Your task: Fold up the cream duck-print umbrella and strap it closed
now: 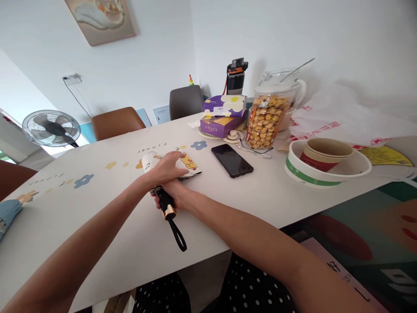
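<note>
A folded umbrella (189,164) with a white canopy printed with cartoon ducks lies on the white table (97,204). Its black handle (167,204) has a gold ring and a black wrist strap (178,237) trailing toward me. My right hand (177,198) is wrapped round the handle. My left hand (166,168) lies over the folded canopy, fingers curled and pressing on the fabric.
A black phone (232,160) lies just right of the umbrella. Behind it stand a popcorn jar (266,119), a purple box (221,119) and a black bottle (236,78). Paper bowls (325,161) sit at right. Chairs (117,121) and a fan (51,128) stand beyond the table.
</note>
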`<state>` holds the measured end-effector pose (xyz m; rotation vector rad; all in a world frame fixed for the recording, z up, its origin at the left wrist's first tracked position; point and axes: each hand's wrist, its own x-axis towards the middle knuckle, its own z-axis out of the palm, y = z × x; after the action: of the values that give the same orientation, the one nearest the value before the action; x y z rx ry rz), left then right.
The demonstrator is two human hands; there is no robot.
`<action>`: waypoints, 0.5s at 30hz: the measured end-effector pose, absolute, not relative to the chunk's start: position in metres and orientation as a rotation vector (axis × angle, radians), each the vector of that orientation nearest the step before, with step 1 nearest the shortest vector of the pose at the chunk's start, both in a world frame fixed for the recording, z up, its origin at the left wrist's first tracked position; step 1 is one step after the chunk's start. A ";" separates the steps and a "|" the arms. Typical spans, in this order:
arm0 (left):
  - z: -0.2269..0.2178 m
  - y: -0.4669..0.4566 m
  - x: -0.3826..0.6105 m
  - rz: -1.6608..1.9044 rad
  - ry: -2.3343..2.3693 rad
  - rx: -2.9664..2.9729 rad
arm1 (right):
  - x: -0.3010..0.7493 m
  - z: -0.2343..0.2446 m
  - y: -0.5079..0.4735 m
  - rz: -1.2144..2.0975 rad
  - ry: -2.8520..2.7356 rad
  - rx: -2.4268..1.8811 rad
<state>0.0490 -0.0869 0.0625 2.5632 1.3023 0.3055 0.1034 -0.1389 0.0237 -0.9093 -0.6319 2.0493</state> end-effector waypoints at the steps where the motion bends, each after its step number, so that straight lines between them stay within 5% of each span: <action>1: 0.063 -0.083 0.054 0.187 1.274 2.592 | 0.104 0.023 -0.138 2.055 -0.621 -0.899; 7: 0.056 -0.073 0.083 -0.276 1.186 2.706 | 0.103 0.024 -0.140 2.026 -0.566 -0.970; 15: 0.052 -0.074 0.094 -0.209 1.247 2.917 | 0.103 0.020 -0.138 2.059 -0.561 -0.931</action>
<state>0.0936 -0.0743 0.0522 2.9167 1.2467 -0.2087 0.1032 -0.1379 0.0196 -0.9313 -0.5607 2.0589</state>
